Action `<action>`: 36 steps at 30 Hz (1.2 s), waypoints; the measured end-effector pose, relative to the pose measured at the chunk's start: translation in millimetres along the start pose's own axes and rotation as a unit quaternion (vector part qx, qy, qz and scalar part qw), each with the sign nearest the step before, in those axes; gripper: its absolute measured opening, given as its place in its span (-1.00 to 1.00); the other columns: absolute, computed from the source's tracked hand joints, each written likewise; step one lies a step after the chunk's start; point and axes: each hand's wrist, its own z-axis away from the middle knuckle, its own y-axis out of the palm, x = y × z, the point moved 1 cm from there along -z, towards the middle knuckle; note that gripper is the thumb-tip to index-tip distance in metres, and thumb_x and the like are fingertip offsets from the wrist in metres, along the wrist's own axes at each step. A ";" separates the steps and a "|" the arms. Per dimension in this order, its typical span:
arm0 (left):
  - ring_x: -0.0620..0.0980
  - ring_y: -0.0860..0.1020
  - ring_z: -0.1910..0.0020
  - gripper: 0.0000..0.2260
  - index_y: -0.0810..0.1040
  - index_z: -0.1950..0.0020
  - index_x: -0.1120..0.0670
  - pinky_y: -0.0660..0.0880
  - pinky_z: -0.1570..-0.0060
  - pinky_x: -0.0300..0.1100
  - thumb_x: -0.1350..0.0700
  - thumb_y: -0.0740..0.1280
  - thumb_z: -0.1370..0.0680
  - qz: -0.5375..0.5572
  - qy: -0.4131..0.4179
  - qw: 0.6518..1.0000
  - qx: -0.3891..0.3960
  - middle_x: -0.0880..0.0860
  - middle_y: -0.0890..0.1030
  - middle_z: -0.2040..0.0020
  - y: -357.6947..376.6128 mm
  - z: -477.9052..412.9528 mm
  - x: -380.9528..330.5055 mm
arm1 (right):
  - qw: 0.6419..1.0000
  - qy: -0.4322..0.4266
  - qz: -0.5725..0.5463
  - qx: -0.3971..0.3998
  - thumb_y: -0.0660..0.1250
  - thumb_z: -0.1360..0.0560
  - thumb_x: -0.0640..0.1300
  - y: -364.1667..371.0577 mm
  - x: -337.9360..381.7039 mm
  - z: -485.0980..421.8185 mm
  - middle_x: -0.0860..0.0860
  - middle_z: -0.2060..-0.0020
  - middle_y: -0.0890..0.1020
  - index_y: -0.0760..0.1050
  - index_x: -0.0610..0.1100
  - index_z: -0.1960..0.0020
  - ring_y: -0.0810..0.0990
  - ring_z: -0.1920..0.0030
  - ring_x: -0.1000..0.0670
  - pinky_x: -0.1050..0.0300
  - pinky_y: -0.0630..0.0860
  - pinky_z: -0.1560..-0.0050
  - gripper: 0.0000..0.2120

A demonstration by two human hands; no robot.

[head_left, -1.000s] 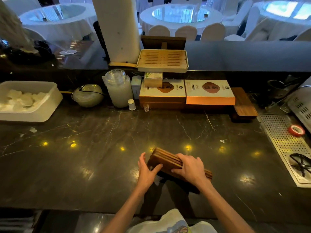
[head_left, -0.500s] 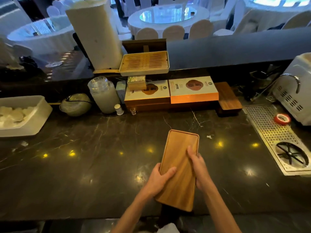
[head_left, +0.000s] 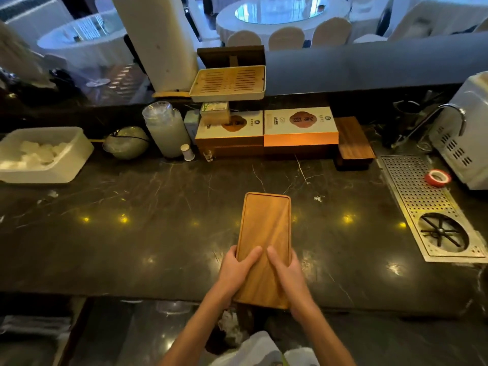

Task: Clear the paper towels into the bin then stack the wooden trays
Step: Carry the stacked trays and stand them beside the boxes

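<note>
From the head camera I see my left hand [head_left: 237,270] and right hand [head_left: 286,273] clamped on the near end of the long rectangular wooden tray [head_left: 265,233], over the dark marble counter [head_left: 132,247]. Gripped at one end only, its far end could dip and scrape.

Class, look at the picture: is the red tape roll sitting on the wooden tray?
No. The tape roll lies on the metal grate, far right of the tray.
</note>
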 end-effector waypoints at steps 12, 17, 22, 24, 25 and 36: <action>-0.03 0.57 -0.14 -0.32 0.37 -0.42 0.10 0.54 -0.15 -0.12 -0.20 0.44 -0.42 0.123 -0.044 0.991 -0.027 0.03 0.57 -0.21 86.9 85.7 76.1 | 0.996 0.041 0.070 0.040 0.40 -0.42 0.20 -87.7 -49.1 87.8 0.05 -0.16 0.58 0.27 0.01 -0.47 0.61 -0.08 0.08 0.23 0.55 0.13 -0.30; -0.18 0.58 -0.04 -0.31 0.37 -0.39 0.06 0.51 0.14 -0.33 -0.26 0.44 -0.39 0.142 -0.061 0.988 -0.006 -0.11 0.58 -0.09 129.9 119.5 99.3 | 0.994 0.069 0.074 0.036 0.40 -0.42 0.14 -131.3 -65.4 118.0 0.02 -0.13 0.60 0.30 -0.04 -0.44 0.62 -0.07 0.05 0.21 0.57 0.11 -0.34; -0.18 0.58 -0.08 -0.22 0.35 -0.41 0.03 0.51 0.11 -0.32 -0.35 0.43 -0.33 0.123 -0.061 0.990 0.021 -0.12 0.57 -0.13 160.5 112.4 93.9 | 0.995 0.083 0.053 0.028 0.39 -0.39 0.18 -165.9 -68.1 115.7 -0.02 -0.20 0.58 0.28 -0.04 -0.46 0.60 -0.14 -0.03 0.03 0.57 -0.08 -0.28; -0.19 0.59 -0.05 -0.21 0.35 -0.41 0.06 0.51 0.15 -0.36 -0.34 0.43 -0.33 0.121 -0.070 0.990 0.024 -0.11 0.57 -0.12 177.4 102.9 83.3 | 0.995 0.091 0.041 0.024 0.39 -0.39 0.20 -182.9 -61.7 106.6 -0.02 -0.20 0.58 0.30 -0.02 -0.45 0.60 -0.15 -0.05 -0.07 0.55 -0.18 -0.29; -0.21 0.58 -0.04 -0.22 0.35 -0.41 0.07 0.51 0.17 -0.38 -0.33 0.43 -0.34 0.120 -0.072 0.990 0.025 -0.11 0.57 -0.10 186.7 95.5 76.2 | 0.995 0.095 0.038 0.021 0.39 -0.40 0.20 -192.6 -56.3 99.5 -0.02 -0.20 0.59 0.31 -0.01 -0.45 0.61 -0.15 -0.05 -0.10 0.54 -0.21 -0.31; -0.15 0.60 -0.05 -0.25 0.39 -0.39 0.08 0.55 0.10 -0.29 -0.34 0.41 -0.36 0.092 -0.039 0.993 0.064 -0.07 0.61 -0.10 306.6 -58.8 -82.8 | 0.999 0.002 0.042 -0.029 0.44 -0.39 0.15 -310.5 76.2 -59.4 -0.03 -0.13 0.64 0.40 -0.07 -0.39 0.64 -0.10 -0.03 -0.05 0.57 -0.17 -0.36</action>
